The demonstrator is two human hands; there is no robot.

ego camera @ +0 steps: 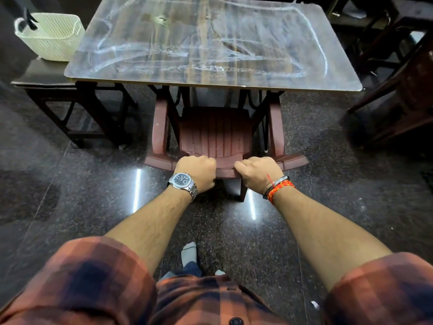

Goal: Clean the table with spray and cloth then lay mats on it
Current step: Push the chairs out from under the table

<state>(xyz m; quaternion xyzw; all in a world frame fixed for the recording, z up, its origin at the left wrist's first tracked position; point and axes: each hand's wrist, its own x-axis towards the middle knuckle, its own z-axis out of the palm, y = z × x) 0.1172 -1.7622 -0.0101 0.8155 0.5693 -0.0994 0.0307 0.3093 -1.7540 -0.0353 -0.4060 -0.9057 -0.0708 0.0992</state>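
The table [210, 43] sits at the far centre of your view, its wood-grain top covered in pale, smeared streaks and loops that run from the left edge round to the right. Nothing stands on it. No spray bottle, cloth or mats show anywhere in view.

A reddish-brown plastic chair [215, 134] is tucked under the near edge of the table, its seat partly beneath the top and its backrest toward you. Your left hand [196, 172] is clenched over the top rail of the backrest, knuckles up, a steel watch [182, 181] on the wrist. Your right hand [257, 174] grips the same rail just beside it, fingers curled over the edge, with a red-orange thread band [280, 187] and a thin metal bangle on the wrist. The two hands are near each other but apart.

To the far left, a cream slatted basket [50, 35] rests on a lower dark side table [39, 76] that stands just beside the main table's left edge. What the dark shape at the basket's far left rim is, you cannot tell. On the right, dark chairs [398, 78] stand near the table.

Below you lies a polished dark speckled floor [70, 184] with two bright light reflections. Your rolled plaid sleeves [93, 277] fill the near edge.
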